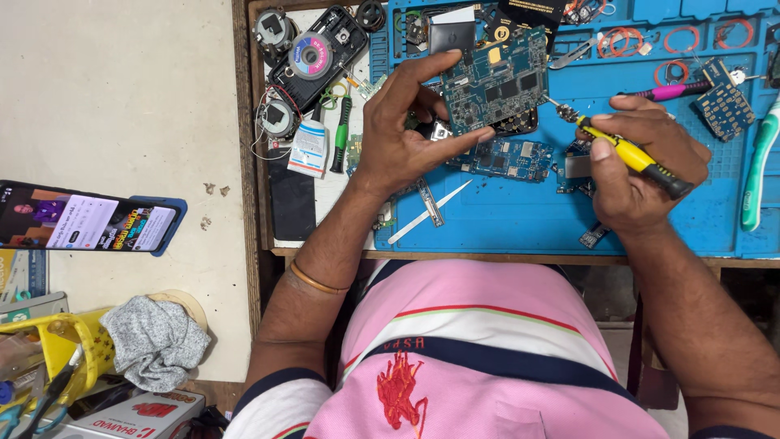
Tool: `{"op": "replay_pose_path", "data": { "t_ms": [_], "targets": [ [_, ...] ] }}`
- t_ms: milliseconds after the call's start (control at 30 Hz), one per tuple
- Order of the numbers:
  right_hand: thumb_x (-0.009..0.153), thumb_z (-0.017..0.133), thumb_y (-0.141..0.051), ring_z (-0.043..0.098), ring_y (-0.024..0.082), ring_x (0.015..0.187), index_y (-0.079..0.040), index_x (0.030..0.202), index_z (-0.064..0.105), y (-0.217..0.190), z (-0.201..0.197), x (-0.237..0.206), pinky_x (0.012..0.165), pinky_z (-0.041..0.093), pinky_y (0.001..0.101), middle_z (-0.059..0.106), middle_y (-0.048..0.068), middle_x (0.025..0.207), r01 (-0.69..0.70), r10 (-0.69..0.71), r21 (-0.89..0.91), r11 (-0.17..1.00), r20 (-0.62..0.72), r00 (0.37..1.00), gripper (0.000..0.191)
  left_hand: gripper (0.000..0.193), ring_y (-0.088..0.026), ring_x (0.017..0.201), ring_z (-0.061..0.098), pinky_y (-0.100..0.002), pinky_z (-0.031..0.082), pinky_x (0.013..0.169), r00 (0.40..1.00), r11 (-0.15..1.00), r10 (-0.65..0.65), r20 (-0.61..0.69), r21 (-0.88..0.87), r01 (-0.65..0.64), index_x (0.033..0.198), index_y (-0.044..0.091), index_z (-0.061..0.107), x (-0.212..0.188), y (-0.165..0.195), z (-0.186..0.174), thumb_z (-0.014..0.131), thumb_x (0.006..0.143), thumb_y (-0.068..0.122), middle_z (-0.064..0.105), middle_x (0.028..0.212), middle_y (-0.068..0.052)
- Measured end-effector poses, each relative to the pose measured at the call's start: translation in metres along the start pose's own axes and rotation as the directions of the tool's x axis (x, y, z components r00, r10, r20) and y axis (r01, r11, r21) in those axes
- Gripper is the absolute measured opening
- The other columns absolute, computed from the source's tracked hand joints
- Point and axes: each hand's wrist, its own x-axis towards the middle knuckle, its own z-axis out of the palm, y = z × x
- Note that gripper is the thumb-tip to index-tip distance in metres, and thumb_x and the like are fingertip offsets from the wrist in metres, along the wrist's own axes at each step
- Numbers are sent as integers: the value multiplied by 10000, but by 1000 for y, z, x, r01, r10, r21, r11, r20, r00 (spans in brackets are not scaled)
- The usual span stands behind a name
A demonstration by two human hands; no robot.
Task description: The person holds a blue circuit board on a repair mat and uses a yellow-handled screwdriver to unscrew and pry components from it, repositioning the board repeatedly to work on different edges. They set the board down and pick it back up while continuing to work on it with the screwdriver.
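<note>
My left hand [398, 122] pinches a blue-green circuit board [496, 81] between thumb and fingers and lifts it above the blue work mat [520, 219]. My right hand [638, 162] grips a yellow-handled screwdriver [630, 150], whose metal tip points left and sits next to the board's right edge. A second blue circuit board [508, 158] lies flat on the mat just under the raised one. A white plastic pry tool [426, 213] rests on the mat below my left wrist.
An opened phone back [317, 57] with a round coil lies at the mat's upper left. Green-handled pliers [341, 134], a pink-handled tool [678, 89], a green toothbrush [760, 167] and rubber bands [681, 36] are scattered around. A lit phone [85, 218] lies at far left.
</note>
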Motion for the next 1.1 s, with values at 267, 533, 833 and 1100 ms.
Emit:
{"op": "replay_pose_path", "data": {
  "t_ms": [267,533,833,1100],
  "targets": [
    [1019,655,-102,744,253,963,38,1136,698,-8,2,6,1060,550,412,744,127,916,39,-38,-26,999,20,999,188,820,-44,849,683,-185,583,649,1000,1000,12,-4,-6,-12,1447,213,554,0,0,1,1026,789,343,641,1210,5],
    [1013,653,-81,741,248,941,34,1135,697,-7,2,3,1052,545,415,742,131,928,56,-55,-17,998,41,998,173,829,-57,906,683,-205,608,699,1000,1000,24,3,3,-24,1446,218,549,-1,-2,1,1027,784,361,630,1243,-10],
    [957,683,-34,731,259,901,23,1086,698,-7,3,0,1015,572,452,740,161,941,74,-72,-22,997,71,995,142,816,-60,899,696,-196,578,644,1000,1000,5,-1,7,-5,1434,204,547,-2,-3,1,1026,791,351,642,1209,2],
    [987,691,-48,749,199,891,-1,1127,712,-3,6,-5,1062,566,401,752,127,948,27,-38,116,993,93,995,149,807,-73,857,681,-218,586,682,999,999,-36,25,3,35,1418,186,566,4,10,1,1013,757,309,651,1208,-10]
  ]
}}
